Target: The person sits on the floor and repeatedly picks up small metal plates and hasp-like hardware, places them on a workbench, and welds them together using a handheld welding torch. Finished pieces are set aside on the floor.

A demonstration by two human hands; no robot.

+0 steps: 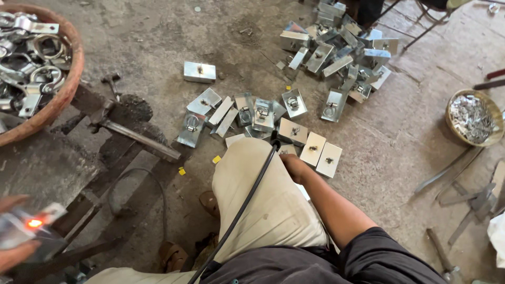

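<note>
Steel plates (321,152) lie scattered mid-frame on the floor (400,152); right hand (293,167) reaches among them, fingers hidden behind the knee, grip unclear. Left hand (16,236), lower left, clamps a plate with a glowing spot (34,223). Burn risk if the hand slips.

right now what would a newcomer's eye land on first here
Probably the shiny metal boxes strewn across the concrete floor at top centre, with the right hand reaching down among the nearest ones. Next, the orange glow on the piece in the left hand at bottom left, below a basket of metal clamps.
</note>
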